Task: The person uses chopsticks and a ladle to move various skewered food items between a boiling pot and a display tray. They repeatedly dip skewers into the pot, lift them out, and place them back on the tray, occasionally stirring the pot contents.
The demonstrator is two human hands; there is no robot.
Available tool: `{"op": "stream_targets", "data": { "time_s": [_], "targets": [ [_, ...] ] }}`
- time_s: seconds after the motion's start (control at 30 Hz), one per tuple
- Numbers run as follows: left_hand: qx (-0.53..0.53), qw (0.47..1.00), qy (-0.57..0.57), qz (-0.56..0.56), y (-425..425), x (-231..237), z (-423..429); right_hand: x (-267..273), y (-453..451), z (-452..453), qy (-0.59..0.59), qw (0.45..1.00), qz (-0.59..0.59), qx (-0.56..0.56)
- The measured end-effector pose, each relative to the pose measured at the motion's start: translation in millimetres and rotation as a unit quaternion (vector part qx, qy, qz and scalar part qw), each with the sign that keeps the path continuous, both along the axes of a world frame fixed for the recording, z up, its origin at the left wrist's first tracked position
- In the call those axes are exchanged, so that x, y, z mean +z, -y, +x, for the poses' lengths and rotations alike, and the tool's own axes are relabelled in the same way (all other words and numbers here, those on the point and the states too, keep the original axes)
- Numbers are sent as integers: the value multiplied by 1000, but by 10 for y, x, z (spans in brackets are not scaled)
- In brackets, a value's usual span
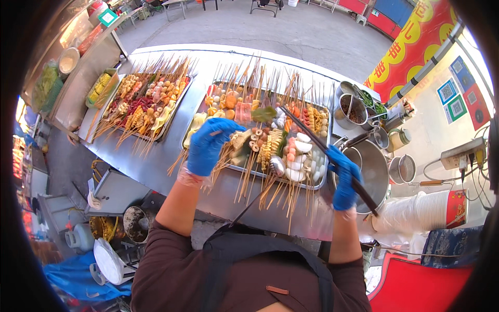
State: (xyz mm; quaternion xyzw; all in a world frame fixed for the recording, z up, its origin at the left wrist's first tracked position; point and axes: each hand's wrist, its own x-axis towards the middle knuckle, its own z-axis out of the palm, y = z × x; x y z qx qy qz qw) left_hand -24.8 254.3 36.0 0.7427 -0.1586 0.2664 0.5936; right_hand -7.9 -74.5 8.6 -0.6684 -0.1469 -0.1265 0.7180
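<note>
My left hand (208,146), in a blue glove, is raised over the left part of the middle tray (317,186) of skewered food; its fingers are bent, and whether they pinch a skewer I cannot tell. In my right hand (345,175), also blue-gloved, are long dark chopsticks (302,126) slanting up over the right part of that tray. A ladle (277,165) rests on the food near the front edge. White food pieces (295,174), rolls and a green leaf (263,114) lie in the tray, with wooden skewers (245,183) poking out front and back.
Another tray (171,126) of skewers lies at left, beside a plastic basket (102,87) of yellow food. To the right stand a large metal pot (380,173), a pot of dark sauce (351,111), a strainer (407,168) and stacked paper bowls (417,210). A power strip (464,154) hangs beyond.
</note>
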Motion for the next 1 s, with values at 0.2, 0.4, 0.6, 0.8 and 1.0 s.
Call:
{"op": "stream_targets", "data": {
  "time_s": [0.2,0.4,0.6,0.8,1.0],
  "targets": [
    [169,963,-74,-194,-740,-148,165,-298,-1115,662,127,971,-168,113],
    [240,934,-100,-245,-1137,-386,114,-570,-1410,1040,123,980,-149,51],
    [253,926,-109,-257,-1305,-537,40,-733,-1545,1432,117,980,-156,42],
    [251,921,-122,-272,-1393,-593,18,-655,-1515,1545,57,989,-124,54],
    [250,923,-124,-265,-1368,-583,30,-742,-1555,1606,91,985,-142,43]
  ]
}}
